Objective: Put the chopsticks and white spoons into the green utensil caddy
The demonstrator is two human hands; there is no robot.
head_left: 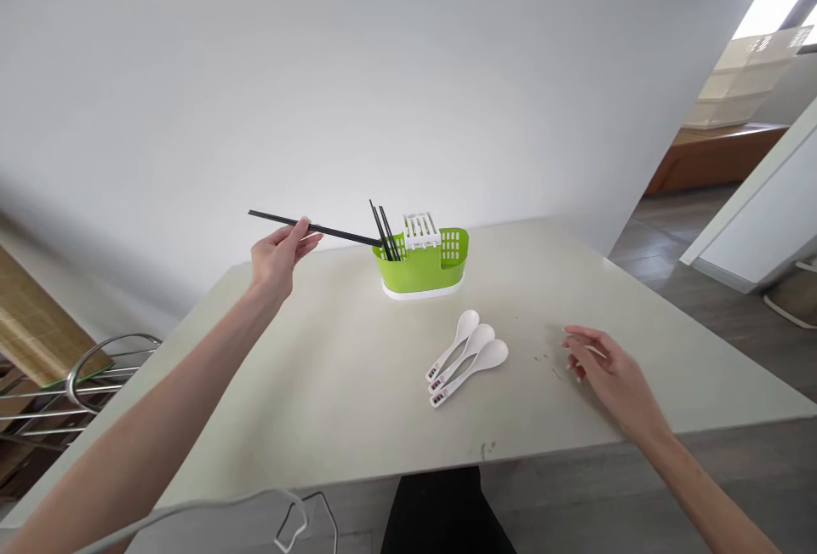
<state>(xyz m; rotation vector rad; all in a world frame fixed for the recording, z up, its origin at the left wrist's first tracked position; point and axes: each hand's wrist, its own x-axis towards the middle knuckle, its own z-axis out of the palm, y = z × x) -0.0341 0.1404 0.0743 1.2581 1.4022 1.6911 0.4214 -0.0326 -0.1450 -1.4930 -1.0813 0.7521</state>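
Observation:
My left hand [277, 258] pinches black chopsticks [345, 236], held nearly level; I cannot tell whether it is one or a pair. Their right end reaches the left rim of a green utensil holder [418, 271] with a white base. Several black chopsticks [385, 235] lean upright in the holder's left compartment. A white slotted rack [421, 231] sits across its middle. Three white spoons [469, 358] lie side by side on the table in front of the holder. To their right, my right hand [603, 371] hovers by the tabletop, fingers loosely curled and apart, holding nothing.
The pale table [306, 401] stands against a white wall. A metal wire rack [82, 384] and a wooden board [48, 316] are beyond its left edge. A white cable [217, 503] crosses the front left corner. Stacked clear boxes [744, 82] stand far right.

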